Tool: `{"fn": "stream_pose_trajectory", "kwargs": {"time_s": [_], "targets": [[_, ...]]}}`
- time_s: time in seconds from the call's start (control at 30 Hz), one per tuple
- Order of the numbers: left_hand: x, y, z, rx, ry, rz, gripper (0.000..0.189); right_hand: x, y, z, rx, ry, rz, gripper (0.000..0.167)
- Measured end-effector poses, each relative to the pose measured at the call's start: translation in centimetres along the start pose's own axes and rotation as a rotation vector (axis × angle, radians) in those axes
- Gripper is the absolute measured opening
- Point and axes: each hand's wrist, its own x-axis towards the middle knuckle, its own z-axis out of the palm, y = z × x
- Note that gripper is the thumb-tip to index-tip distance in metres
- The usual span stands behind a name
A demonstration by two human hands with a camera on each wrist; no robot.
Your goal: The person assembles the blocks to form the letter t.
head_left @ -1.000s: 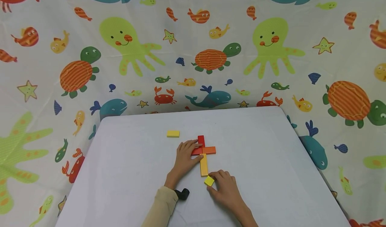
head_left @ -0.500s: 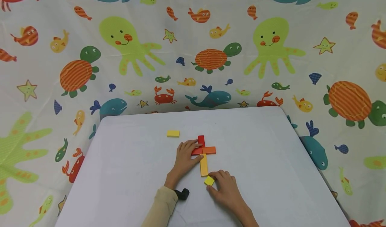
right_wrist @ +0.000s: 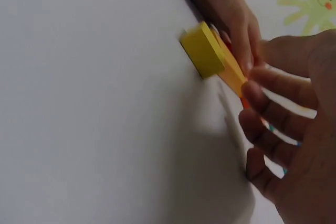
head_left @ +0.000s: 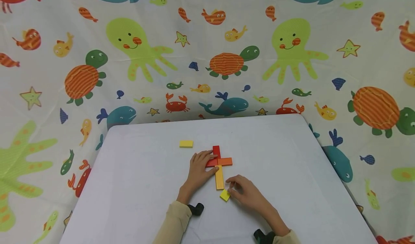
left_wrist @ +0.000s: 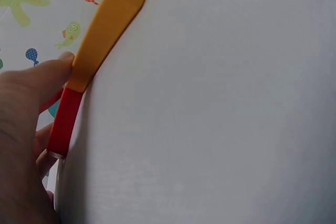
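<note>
Several coloured blocks form a cross on the white table in the head view: an upright-running red block (head_left: 216,150), a sideways red block (head_left: 210,163), an orange block (head_left: 226,161) and a long amber block (head_left: 219,179). My left hand (head_left: 197,169) rests on them, its fingers over the red blocks and its thumb (left_wrist: 58,72) touching the amber block's side. Below the amber block's near end sits a yellow block (head_left: 224,195), turned at an angle. My right hand (head_left: 249,195) is just to its right, fingers loosely bent, with nothing in them; the right wrist view shows them apart from the block.
Another yellow block (head_left: 186,144) lies farther back on the left of the white table (head_left: 139,186). A cloth printed with sea animals (head_left: 194,31) hangs behind the table and along its sides. Black wrist mounts (head_left: 196,209) show at both cuffs.
My right hand has let go of the yellow block and drawn back to the right, its sleeve and wrist mount now showing. The left hand keeps its place on the blocks.
</note>
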Motion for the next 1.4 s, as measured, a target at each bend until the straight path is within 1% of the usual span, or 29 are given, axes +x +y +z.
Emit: {"fn": "stream_pose_trajectory", "kwargs": {"time_s": [0.1, 0.2, 0.4, 0.53, 0.67, 0.87, 1.03, 1.1, 1.2, 1.33, 1.4], "targets": [[0.0, 0.0, 0.0, -0.003, -0.004, -0.005, 0.052, 0.6, 0.6, -0.9, 0.055, -0.018, -0.027, 0.029], [0.1, 0.1, 0.0, -0.009, -0.004, -0.011, 0.052, 1.3, 1.2, -1.6, 0.084, -0.021, -0.048, 0.029], [0.1, 0.0, 0.0, 0.002, -0.013, -0.022, 0.052, 3.1, 2.0, -2.6, 0.077, -0.014, -0.074, 0.032], [0.1, 0.0, -0.1, 0.004, -0.012, -0.018, 0.051, 4.7, 2.2, -3.1, 0.083, -0.009, -0.096, 0.032], [0.0, 0.1, -0.1, 0.002, -0.009, -0.016, 0.051, 6.3, 2.3, -3.4, 0.091, -0.009, -0.104, 0.036], [0.0, 0.4, 0.0, 0.005, -0.034, -0.032, 0.052, 8.3, 2.8, -3.8, 0.102, -0.003, -0.086, 0.039], [-0.1, 0.6, 0.0, 0.004, -0.012, -0.023, 0.051, 9.8, 2.8, -4.1, 0.102, -0.010, -0.078, 0.036], [-0.2, 0.6, 0.0, 0.003, 0.001, -0.019, 0.050, 10.3, 2.7, -4.2, 0.097, -0.011, -0.063, 0.036], [-0.4, 0.7, -0.2, -0.002, 0.010, -0.032, 0.050, 11.0, 2.4, -4.3, 0.100, -0.013, -0.043, 0.036], [-1.0, 1.0, -0.3, -0.015, 0.014, -0.066, 0.051, 11.9, 2.1, -4.3, 0.096, -0.022, -0.014, 0.037], [-1.3, 1.2, -0.4, -0.011, 0.027, -0.080, 0.052, 12.3, 1.9, -4.3, 0.093, -0.026, -0.008, 0.037]]}}
